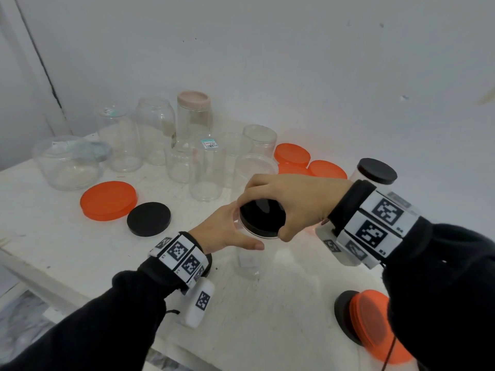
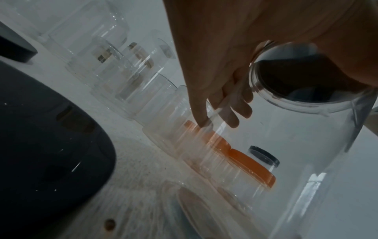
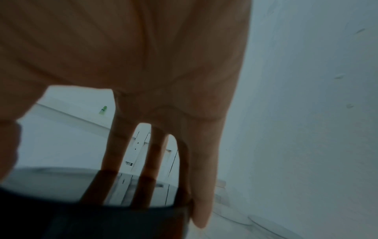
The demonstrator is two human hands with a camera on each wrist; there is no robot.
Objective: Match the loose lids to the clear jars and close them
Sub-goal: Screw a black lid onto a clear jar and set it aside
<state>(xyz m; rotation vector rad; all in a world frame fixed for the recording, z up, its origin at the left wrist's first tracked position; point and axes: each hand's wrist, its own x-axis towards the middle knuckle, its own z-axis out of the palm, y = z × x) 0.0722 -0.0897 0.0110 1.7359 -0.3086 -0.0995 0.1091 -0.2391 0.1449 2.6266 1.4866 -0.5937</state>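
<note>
At the centre of the white table (image 1: pixel 53 236) stands a clear jar (image 1: pixel 247 263) with a black lid (image 1: pixel 262 218) on its mouth. From above, my right hand (image 1: pixel 294 202) grips the lid's rim, fingers on the far side and thumb at the front. My left hand (image 1: pixel 227 231) holds the jar just below the lid, thumb in front and fingers behind. In the left wrist view the jar (image 2: pixel 306 145) fills the right side, and the left fingers (image 2: pixel 235 110) show through its wall. The right wrist view has the right fingers (image 3: pixel 202 177) on the lid (image 3: pixel 92 218).
A loose black lid (image 1: pixel 149 219) and an orange lid (image 1: pixel 108 200) lie to the left. Several open clear jars (image 1: pixel 155 129) stand behind, one with a pink lid (image 1: pixel 193 100). Orange lids (image 1: pixel 292 155) and a black-lidded jar (image 1: pixel 377 171) are back right. Stacked lids (image 1: pixel 369 322) lie near right.
</note>
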